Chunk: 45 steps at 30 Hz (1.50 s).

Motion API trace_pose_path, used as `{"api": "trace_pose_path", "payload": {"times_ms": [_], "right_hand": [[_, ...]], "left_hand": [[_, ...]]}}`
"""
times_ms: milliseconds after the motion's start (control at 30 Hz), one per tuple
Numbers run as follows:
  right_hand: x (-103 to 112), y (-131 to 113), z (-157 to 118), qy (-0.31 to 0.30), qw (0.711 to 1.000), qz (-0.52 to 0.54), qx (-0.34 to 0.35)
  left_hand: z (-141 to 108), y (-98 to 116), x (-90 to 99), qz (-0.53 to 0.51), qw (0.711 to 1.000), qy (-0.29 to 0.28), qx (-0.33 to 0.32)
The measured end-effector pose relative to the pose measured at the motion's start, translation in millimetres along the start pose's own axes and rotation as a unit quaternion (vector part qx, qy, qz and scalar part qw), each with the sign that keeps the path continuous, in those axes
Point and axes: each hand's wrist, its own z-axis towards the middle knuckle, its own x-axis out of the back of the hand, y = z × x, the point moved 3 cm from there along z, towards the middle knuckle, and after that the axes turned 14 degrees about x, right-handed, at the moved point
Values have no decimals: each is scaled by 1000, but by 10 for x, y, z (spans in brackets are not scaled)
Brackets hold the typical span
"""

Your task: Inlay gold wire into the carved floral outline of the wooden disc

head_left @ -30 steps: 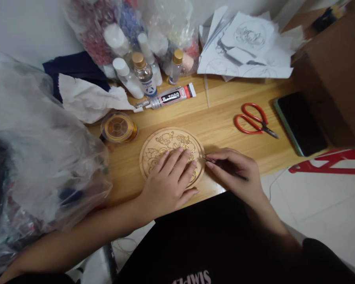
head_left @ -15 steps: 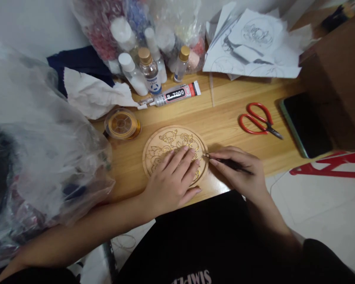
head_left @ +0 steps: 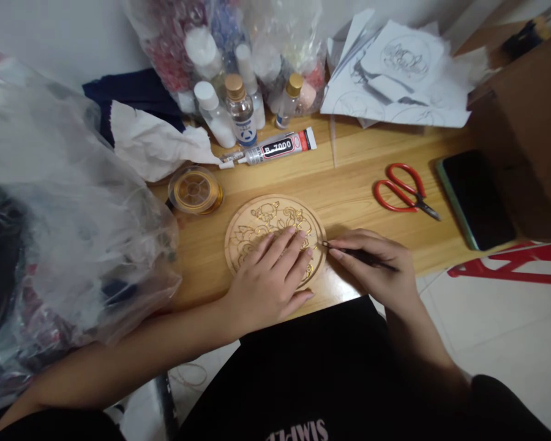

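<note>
The wooden table (head_left: pixel 349 177) supported a round board (head_left: pixel 270 214), which lay flat near the front edge. The left hand (head_left: pixel 269 285) rested palm down on the board, fingers extended, gripping nothing, while the right hand (head_left: pixel 388 275) was closed in a pinch. Scissors (head_left: pixel 421 201) lay beyond the right hand, a spool (head_left: pixel 195 191) lay left of the board, and the pinch held a thin dark tool (head_left: pixel 366 256).

Disc (head_left: pixel 274 224) matt wood; lines (head_left: pixel 266 212) shiny, metallic-looking; table (head_left: pixel 344 196) glossy wood; bag (head_left: pixel 78 202) crinkled plastic.
</note>
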Motion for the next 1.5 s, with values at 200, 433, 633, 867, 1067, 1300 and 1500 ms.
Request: {"api": "trace_pose_path", "payload": {"times_ms": [200, 433, 633, 867, 1067, 1300, 1500], "right_hand": [[11, 10, -10, -1, 1000, -10, -10], [11, 11, -5, -2, 1000, -2, -8], [1, 18, 3, -7, 1000, 0, -5], [13, 4, 7, -7, 1000, -3, 9], [12, 44, -11, 2, 1000, 8, -3], [1, 61, 1, 18, 1000, 16, -10], [-21, 38, 18, 16, 1000, 16, -7]], "left_hand": [[1, 0, -9, 3, 1000, 2, 2], [6, 4, -1, 6, 1000, 13, 1], [-1, 3, -10, 10, 1000, 6, 4], [-10, 3, -19, 16, 1000, 14, 4], [-17, 3, -19, 14, 1000, 19, 5], [-18, 7, -17, 22, 999, 22, 6], [-20, -2, -26, 14, 1000, 27, 2]]}}
